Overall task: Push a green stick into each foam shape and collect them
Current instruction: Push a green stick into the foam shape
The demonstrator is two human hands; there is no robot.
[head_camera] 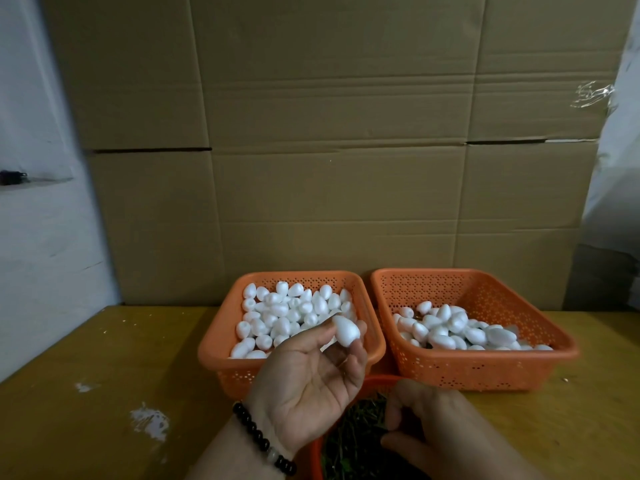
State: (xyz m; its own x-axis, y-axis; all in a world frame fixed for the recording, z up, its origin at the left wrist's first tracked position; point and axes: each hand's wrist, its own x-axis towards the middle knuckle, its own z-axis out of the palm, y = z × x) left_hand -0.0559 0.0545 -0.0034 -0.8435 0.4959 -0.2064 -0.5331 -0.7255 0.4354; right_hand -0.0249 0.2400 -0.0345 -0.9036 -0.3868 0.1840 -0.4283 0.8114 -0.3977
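Observation:
My left hand (311, 382) is raised palm-up in front of the left orange basket (214, 344) and pinches one white egg-shaped foam piece (346, 330) between thumb and fingertips. That basket is full of several plain foam shapes (284, 317). The right orange basket (485, 368) holds several foam shapes (460, 332) lying on their sides. My right hand (436, 427) reaches down with curled fingers into a third orange basket (316, 455) at the bottom edge, which holds the green sticks (360, 420). Whether those fingers hold a stick is hidden.
The baskets stand on a yellowish wooden table (121, 375) with white scuffs (150, 422). A wall of brown cardboard boxes (329, 150) rises right behind the baskets. A white wall (34, 237) is at the left.

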